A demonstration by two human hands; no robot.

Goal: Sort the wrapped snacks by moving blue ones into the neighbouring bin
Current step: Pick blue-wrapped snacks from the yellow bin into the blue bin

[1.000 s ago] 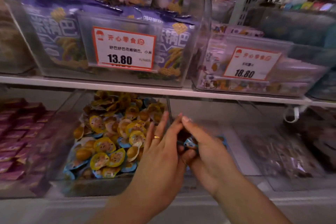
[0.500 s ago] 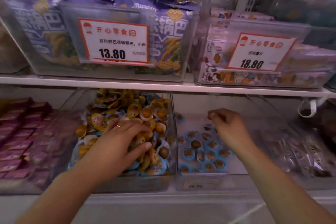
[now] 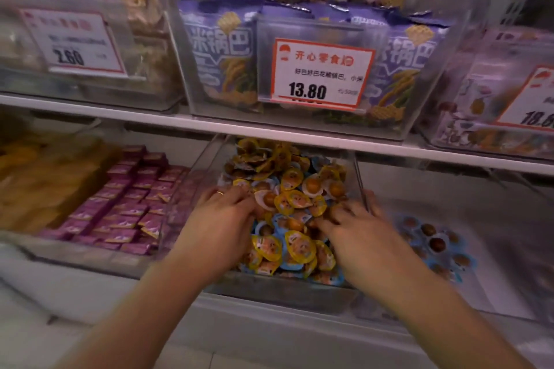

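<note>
A clear bin (image 3: 287, 286) on the lower shelf holds a heap of wrapped snacks, yellow ones (image 3: 299, 246) mixed with blue ones (image 3: 271, 223). My left hand (image 3: 221, 219) lies on the left side of the heap, fingers spread over the snacks, a ring on one finger. My right hand (image 3: 353, 228) lies on the right side of the heap with its fingers down among the snacks; blur hides whether they pinch one. The neighbouring bin (image 3: 494, 287) to the right holds several blue wrapped snacks (image 3: 434, 244) on its floor.
Left of the heap, purple packets (image 3: 129, 204) fill another bin. The shelf board (image 3: 269, 129) runs just above, carrying bins of purple snack bags (image 3: 218, 63) with price tags (image 3: 320, 75). A thin clear wall (image 3: 361, 186) separates the two bins.
My right hand has come back from the neighbouring bin onto the mixed heap. My left hand stays on the heap. The view has swung left.
</note>
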